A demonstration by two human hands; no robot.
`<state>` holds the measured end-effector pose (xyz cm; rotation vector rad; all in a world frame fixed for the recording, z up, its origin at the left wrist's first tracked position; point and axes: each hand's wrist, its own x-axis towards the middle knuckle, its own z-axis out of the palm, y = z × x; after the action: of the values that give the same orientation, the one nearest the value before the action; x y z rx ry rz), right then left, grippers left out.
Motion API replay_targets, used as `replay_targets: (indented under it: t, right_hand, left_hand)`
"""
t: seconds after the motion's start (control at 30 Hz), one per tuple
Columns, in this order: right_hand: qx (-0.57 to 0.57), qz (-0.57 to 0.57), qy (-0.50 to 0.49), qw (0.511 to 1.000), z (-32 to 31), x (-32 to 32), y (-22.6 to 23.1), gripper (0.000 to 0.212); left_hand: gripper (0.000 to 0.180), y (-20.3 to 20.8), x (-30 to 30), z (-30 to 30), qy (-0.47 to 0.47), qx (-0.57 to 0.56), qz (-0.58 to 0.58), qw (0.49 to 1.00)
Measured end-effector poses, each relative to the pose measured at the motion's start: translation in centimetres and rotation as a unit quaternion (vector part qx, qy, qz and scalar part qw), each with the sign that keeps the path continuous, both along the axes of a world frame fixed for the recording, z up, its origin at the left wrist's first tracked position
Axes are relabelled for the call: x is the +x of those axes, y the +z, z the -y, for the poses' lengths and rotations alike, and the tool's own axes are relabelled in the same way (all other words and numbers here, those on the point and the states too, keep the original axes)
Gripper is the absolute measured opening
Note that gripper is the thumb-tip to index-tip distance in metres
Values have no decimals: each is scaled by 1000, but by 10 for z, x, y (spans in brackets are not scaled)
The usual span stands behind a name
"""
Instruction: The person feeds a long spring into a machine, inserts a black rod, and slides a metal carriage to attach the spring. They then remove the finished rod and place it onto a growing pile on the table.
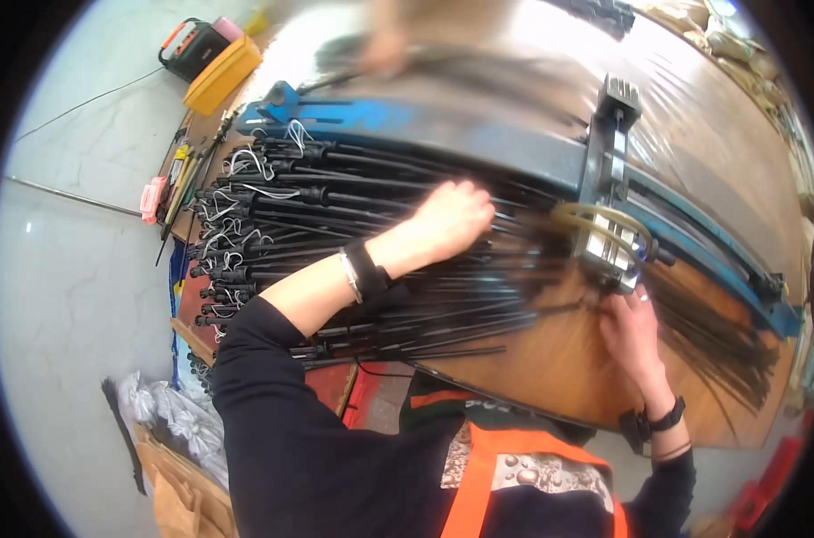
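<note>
Many long black rods with white cord loops, which look like folded umbrella frames (290,215), lie side by side across the left of the table. Over them, my left hand (452,220) is closed, its fingers curled round a black umbrella frame whose right part is smeared by motion. That blurred part reaches toward a metal clamping fixture (609,247) with a curved yellowish tube, mounted on a blue metal machine (541,157). Just below the fixture, my right hand (629,332) has its fingers pinched together. What they hold is hidden.
Thin dark rods (721,350) fan out right of the fixture on the wooden table (532,368). Beyond the machine, another person's blurred hand (384,54) is near dark rods. A yellow box (220,76) stands at the far left; plastic bags (178,421) lie lower left.
</note>
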<state>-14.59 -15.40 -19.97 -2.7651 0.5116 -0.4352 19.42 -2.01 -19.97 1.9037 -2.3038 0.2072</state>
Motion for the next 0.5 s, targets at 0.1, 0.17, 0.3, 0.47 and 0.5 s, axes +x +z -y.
replay_targets:
  t: [0.1,0.17,0.3,0.47,0.5]
  right_hand:
    - [62,15,-48,997,-3,-5,9,20]
    - [259,17,-114,959,-9,4,3,16]
    - [246,29,-127,960,-5,9,-2,18]
    - [335,87,-133,929,-9,-2,-6,16]
    - [323,147,-129,926,-14,-7,-13,17]
  left_hand:
    - [18,5,-8,7,-13,-22,-41,999]
    - [17,6,-11,-2,-3,39,-103,994]
    - [15,15,-31,-12,-61,106,-163,979]
    - [15,32,-56,-5,-63,107,-194,973]
    - [14,35,-60,-5,-58,126,-203,969]
